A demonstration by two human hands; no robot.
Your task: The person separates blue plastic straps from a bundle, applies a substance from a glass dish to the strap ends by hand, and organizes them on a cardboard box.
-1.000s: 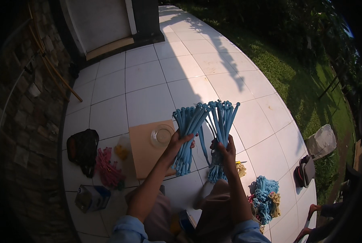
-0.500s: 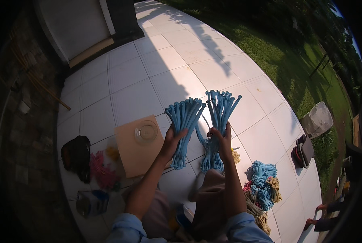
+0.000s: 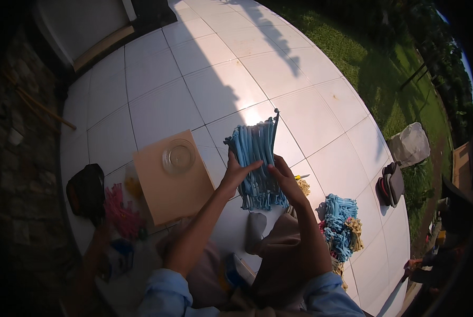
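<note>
A wide bundle of light blue cords [image 3: 249, 140] with knobbed ends stands upright before me, above the tiled floor. My left hand [image 3: 237, 170] is wrapped round its left side, thumb across the front. On the right side my right hand [image 3: 284, 174] grips the same bundle, its thumb close to the left one. One darker cord sticks up at the top right corner. Low to my right lies a pile of similar blue bundles [image 3: 341, 208], with beige bundles [image 3: 354, 232] against it. The fingers behind the cords are hidden.
Left of the bundle, a tan board [image 3: 165, 198] carries a round glass dish [image 3: 178, 155]. Beyond it lie pink cords [image 3: 121, 214] and a black bag [image 3: 85, 190], with another person's dim arm nearby. A pale sack [image 3: 411, 144] stands by the grass; another person's hand [image 3: 412, 264] shows far right.
The two separate blue bundles, one in each hand, are now together as one wide bundle between both hands. The hands have come closer. Another person's arm has entered at lower left.
</note>
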